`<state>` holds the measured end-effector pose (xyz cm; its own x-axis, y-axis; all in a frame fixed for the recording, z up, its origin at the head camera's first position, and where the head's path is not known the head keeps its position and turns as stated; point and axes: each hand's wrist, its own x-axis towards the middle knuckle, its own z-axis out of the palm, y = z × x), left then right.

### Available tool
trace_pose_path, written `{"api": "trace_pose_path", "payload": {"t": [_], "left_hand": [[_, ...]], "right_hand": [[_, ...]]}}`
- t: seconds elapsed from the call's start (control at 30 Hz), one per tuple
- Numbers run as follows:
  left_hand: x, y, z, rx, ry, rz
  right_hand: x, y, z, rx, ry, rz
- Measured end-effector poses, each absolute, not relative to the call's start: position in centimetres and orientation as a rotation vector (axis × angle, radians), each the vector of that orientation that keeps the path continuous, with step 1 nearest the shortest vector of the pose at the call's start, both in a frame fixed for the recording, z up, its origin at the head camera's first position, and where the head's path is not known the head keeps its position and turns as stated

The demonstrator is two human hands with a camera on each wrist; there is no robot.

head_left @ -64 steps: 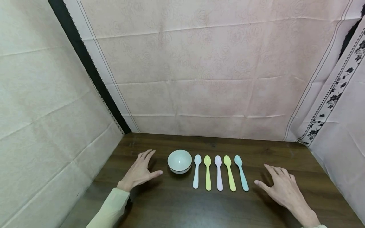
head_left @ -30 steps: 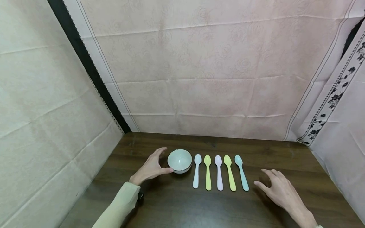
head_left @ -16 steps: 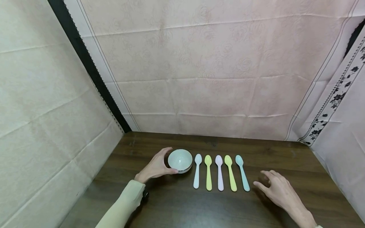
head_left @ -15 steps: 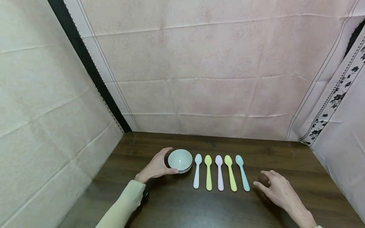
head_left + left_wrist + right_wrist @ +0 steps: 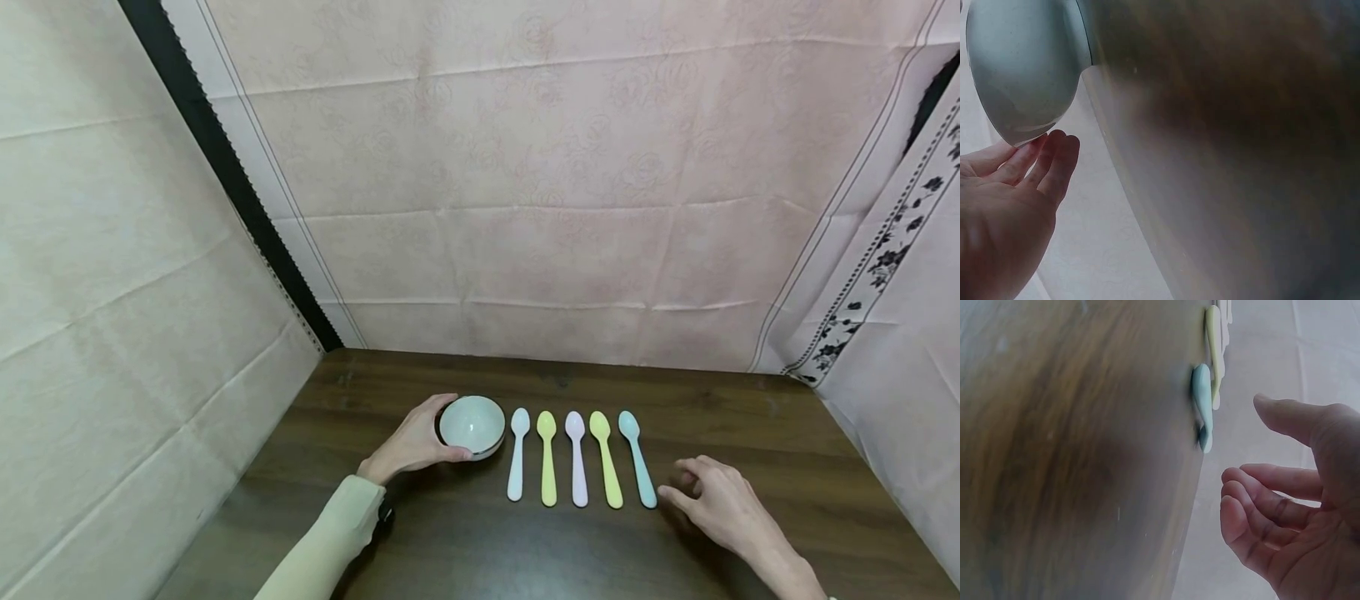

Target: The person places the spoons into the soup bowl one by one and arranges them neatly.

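Observation:
In the head view, my left hand (image 5: 414,442) grips a pale green bowl (image 5: 472,423) from its left side, thumb at the near edge and fingers at the far edge. The left wrist view shows the fingertips against the wall of the bowl (image 5: 1022,69). My right hand (image 5: 723,504) hovers just right of a teal spoon (image 5: 637,458), apart from it, fingers loosely bent and holding nothing. To the left of that spoon lie a yellow-green spoon (image 5: 606,458), a lilac spoon (image 5: 577,458), another yellow-green spoon (image 5: 547,458) and a pale blue spoon (image 5: 517,454), heads pointing away.
The dark wooden table (image 5: 525,550) carries the bowl and the row of spoons. A pale cloth (image 5: 525,208) hangs behind it, with further cloth walls at left (image 5: 135,292) and right (image 5: 915,350).
My left hand has moved right to the bowl and taken hold of it. The right hand has come a little left, nearer the teal spoon, with its fingers more bent.

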<state>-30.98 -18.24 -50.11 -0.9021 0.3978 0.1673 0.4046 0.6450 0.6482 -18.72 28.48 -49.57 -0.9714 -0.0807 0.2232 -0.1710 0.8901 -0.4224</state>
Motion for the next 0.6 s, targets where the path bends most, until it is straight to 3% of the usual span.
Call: {"api": "trace_pose_path", "payload": {"t": [0.6], "left_hand": [[-31.25, -18.14, -50.08, -0.693, -2.857, -1.085]], "right_hand": [[-19.41, 28.02, -49.77, 0.152, -2.917, 0.693]]}}
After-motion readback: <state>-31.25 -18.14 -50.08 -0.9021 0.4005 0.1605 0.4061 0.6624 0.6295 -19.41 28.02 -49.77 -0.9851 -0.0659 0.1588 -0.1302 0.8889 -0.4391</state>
